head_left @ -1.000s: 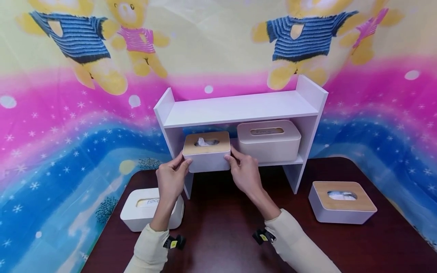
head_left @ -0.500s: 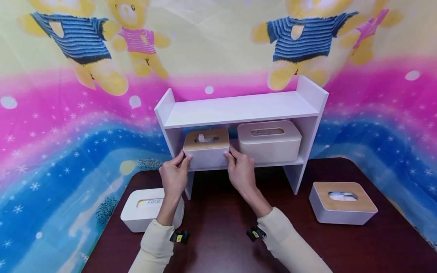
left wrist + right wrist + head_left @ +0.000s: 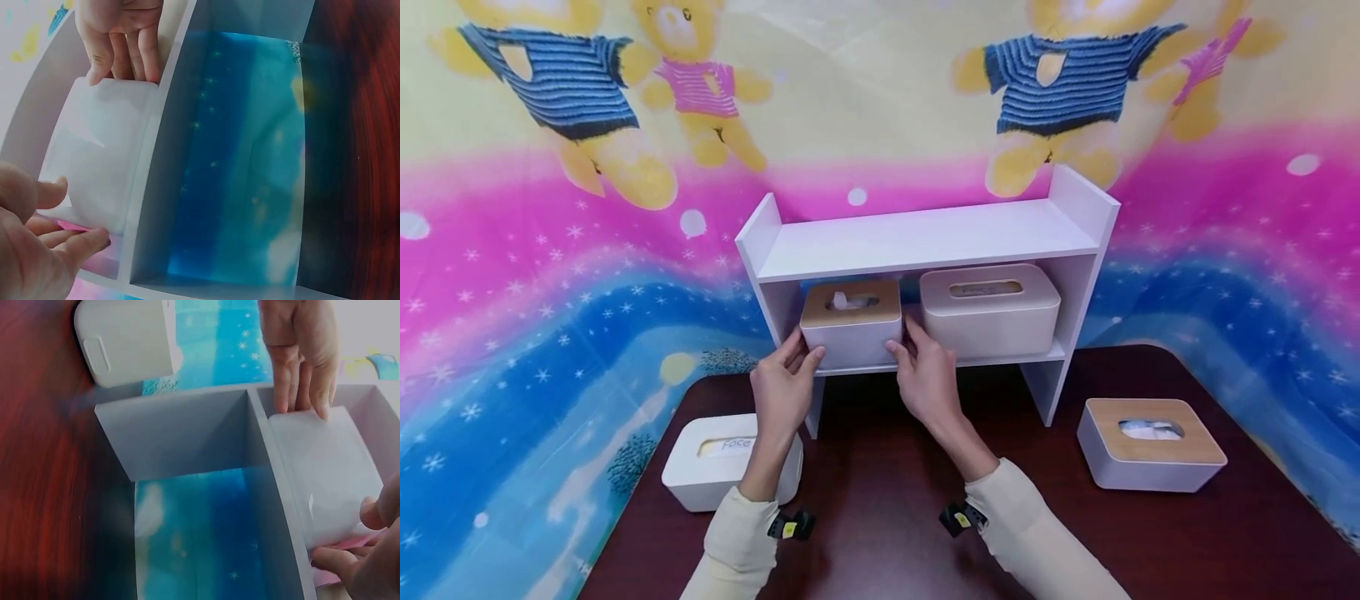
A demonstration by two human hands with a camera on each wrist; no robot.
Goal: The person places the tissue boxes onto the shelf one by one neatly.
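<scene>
A small tissue box (image 3: 850, 323) with a wooden lid and white sides stands on the left part of the shelf's lower board, a tissue poking from its slot. My left hand (image 3: 782, 387) holds its left side, thumb at the front corner and fingers along the side. At its right side my right hand (image 3: 927, 379) holds it likewise, thumb on the front corner and fingers in the gap beside the box. In the left wrist view, the box's white face (image 3: 103, 150) lies between both hands; the right wrist view shows this face (image 3: 325, 475) too.
The white shelf unit (image 3: 925, 237) stands at the back of the dark table (image 3: 880, 508). A larger cream tissue box (image 3: 992, 321) occupies the lower board's right part. Another cream box (image 3: 700, 467) sits at the table's left, a wood-lidded box (image 3: 1153, 442) at its right.
The small tissue box has moved back and down from the shelf's front edge onto the lower board, both hands going with it. In the last half second it has hardly moved.
</scene>
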